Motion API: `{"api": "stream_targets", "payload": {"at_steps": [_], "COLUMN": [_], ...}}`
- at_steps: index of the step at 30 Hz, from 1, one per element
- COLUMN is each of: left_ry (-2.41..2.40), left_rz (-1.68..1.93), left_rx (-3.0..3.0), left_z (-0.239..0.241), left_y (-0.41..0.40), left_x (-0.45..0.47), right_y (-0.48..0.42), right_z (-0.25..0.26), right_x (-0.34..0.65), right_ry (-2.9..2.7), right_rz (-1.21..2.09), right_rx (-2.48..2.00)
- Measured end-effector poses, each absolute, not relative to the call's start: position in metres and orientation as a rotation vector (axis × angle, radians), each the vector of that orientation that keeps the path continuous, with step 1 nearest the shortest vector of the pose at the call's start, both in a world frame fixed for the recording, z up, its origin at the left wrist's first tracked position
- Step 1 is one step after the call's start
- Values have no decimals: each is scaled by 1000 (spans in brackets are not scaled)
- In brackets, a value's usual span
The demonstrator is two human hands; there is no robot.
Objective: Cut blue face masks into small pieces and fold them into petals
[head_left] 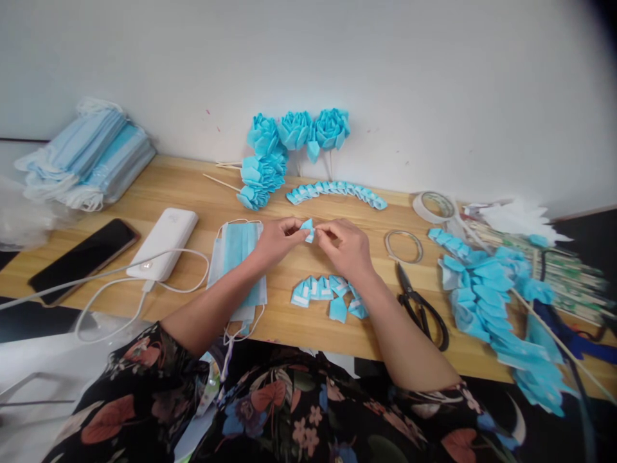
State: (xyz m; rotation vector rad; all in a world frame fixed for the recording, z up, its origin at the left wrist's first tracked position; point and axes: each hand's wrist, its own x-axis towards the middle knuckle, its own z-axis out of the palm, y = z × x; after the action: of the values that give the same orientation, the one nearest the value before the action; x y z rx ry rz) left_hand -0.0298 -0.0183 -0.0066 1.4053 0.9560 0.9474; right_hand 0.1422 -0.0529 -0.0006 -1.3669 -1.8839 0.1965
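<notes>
My left hand (277,243) pinches a small folded blue petal (309,226), apparently of face-mask fabric, above the middle of the table. My right hand (348,247) closes thumb and forefinger at the petal's right edge; the exact grip there is too small to see. Below the hands lies a short curved row of folded blue petals (321,289) with white strips on them, partly hidden by my right forearm. One loose petal (338,310) sits just under that row. A longer arc of overlapping petals (337,188) lies behind my hands.
Finished blue flowers (332,128) on sticks stand by the wall. Flat masks (241,241), a white power bank (164,243) and a phone (84,260) lie left; a mask stack (87,154) is behind. Right are tape rolls (403,247), scissors (419,308) and a blue petal pile (482,296).
</notes>
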Motion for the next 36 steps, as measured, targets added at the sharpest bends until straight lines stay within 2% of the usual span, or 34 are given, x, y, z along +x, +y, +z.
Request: {"api": "stream_targets", "payload": {"at_steps": [16,24,36], "left_ry": [929,886,967], "left_rz": [939,940,896], "left_rx": [1188,1239,1332], "left_z": [-9,-4,-3], "left_y": [-15,-19,-16], "left_x": [-32,-31,-33], "right_y": [-48,-51,-52], "right_z": [5,9,9], "right_x": [157,145,145], "right_ry": [-1967,-1673,-1660], "right_rz": [294,924,844], "right_rx": [-1719,-1363,-1384]}}
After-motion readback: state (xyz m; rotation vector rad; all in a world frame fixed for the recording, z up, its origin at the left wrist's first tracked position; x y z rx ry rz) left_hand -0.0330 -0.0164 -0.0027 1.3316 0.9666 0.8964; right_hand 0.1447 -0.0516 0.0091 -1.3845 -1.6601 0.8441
